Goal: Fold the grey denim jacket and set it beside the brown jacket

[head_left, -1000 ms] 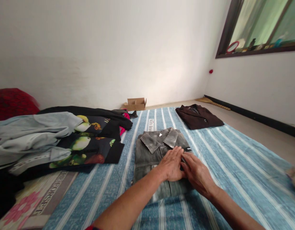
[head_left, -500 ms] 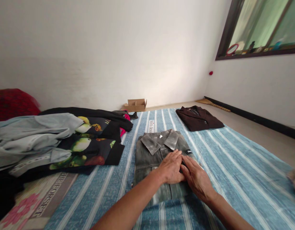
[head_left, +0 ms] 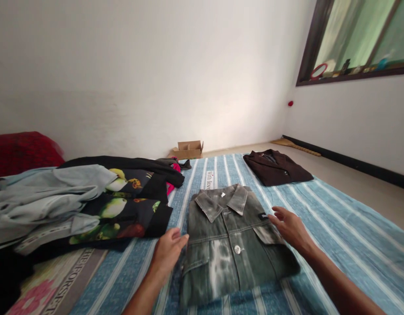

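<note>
A grey-green denim shirt (head_left: 235, 245) lies folded, collar away from me, on the blue striped sheet (head_left: 323, 227). Its collar, a button and a small black label show on top. At its left edge is my left hand (head_left: 171, 251), fingers loosely bent and apart, holding nothing. My right hand (head_left: 289, 223) is by the shirt's right edge near the label, fingers apart and nothing in them.
A folded dark brown garment (head_left: 276, 167) lies at the back right. Black, grey and printed clothes (head_left: 123, 201) are heaped at the left, near a red bundle (head_left: 26, 151). A cardboard box (head_left: 189, 149) stands by the wall.
My hands have left the middle of the shirt and moved apart, one to each side. The shirt's front is now uncovered. The view has tilted slightly up.
</note>
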The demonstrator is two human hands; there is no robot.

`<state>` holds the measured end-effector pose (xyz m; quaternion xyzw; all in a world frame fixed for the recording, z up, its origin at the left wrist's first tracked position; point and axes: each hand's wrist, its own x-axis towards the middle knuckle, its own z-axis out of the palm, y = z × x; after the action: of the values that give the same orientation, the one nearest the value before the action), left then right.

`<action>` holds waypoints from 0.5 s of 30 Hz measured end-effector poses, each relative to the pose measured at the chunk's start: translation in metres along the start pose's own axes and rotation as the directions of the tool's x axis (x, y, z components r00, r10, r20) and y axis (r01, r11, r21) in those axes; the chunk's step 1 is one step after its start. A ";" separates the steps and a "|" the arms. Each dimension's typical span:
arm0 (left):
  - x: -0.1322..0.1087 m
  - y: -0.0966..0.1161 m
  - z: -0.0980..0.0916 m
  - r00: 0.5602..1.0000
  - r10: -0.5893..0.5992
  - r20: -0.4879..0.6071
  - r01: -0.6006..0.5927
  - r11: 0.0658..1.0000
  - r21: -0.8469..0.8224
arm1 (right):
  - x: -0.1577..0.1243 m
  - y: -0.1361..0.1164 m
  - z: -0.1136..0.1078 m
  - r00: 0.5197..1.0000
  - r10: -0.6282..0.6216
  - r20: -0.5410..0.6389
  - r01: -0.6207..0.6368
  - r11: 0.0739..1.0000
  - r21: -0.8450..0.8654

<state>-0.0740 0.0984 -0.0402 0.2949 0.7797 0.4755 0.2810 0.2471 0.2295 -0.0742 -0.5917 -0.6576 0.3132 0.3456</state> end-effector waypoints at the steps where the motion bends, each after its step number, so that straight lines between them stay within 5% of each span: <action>1: 0.000 0.000 -0.001 0.997 -0.073 0.028 0.075 0.994 -0.075 | 0.008 0.003 0.001 0.997 0.061 0.048 -0.062 0.998 0.029; 7: 0.006 0.005 0.002 0.969 -0.190 0.156 0.225 0.940 -0.257 | 0.030 0.006 0.008 0.894 0.320 0.312 -0.393 0.896 0.208; 15: 0.027 0.009 0.007 0.906 -0.246 0.343 0.336 0.913 -0.233 | 0.041 0.005 0.011 0.793 0.284 0.539 -0.475 0.842 0.254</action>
<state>-0.0856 0.1254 -0.0391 0.2001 0.6849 0.4839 0.5067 0.2384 0.2707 -0.0808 -0.5392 -0.5141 0.6343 0.2067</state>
